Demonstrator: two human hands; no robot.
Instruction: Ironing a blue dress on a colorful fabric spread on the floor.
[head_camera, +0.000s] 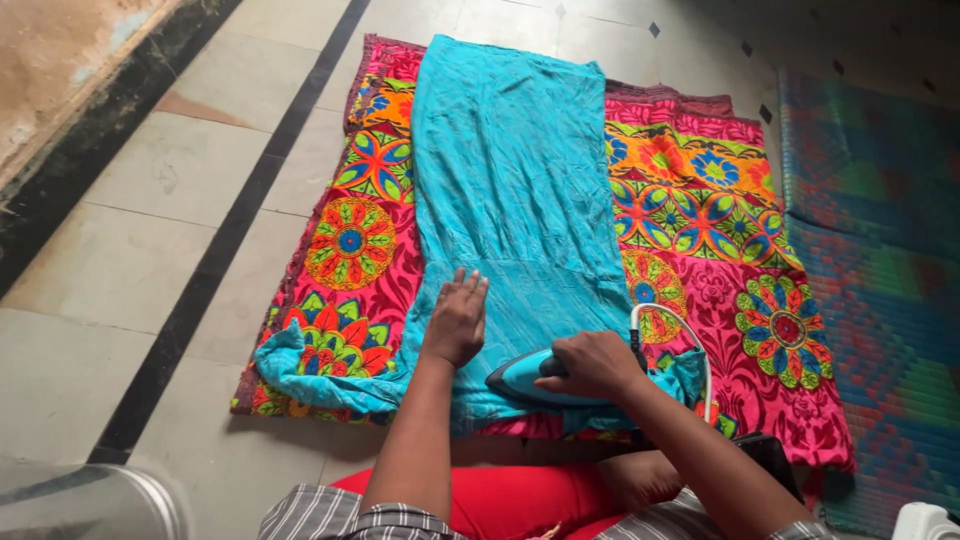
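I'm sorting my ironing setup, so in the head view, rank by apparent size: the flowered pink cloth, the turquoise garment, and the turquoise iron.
1. Flowered pink cloth spread on the floor, largest.
2. Turquoise garment lying on it.
3. Turquoise iron, smallest, though the right hand covers part of it.

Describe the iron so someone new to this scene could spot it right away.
Start from the bright floral blanket spread on the tiled floor, then find the long turquoise garment laid down its middle. At the garment's near end, the right hand grips the iron, beside the flat left hand. It is the only hard, pointed teal object there, with a white cord looping off it.
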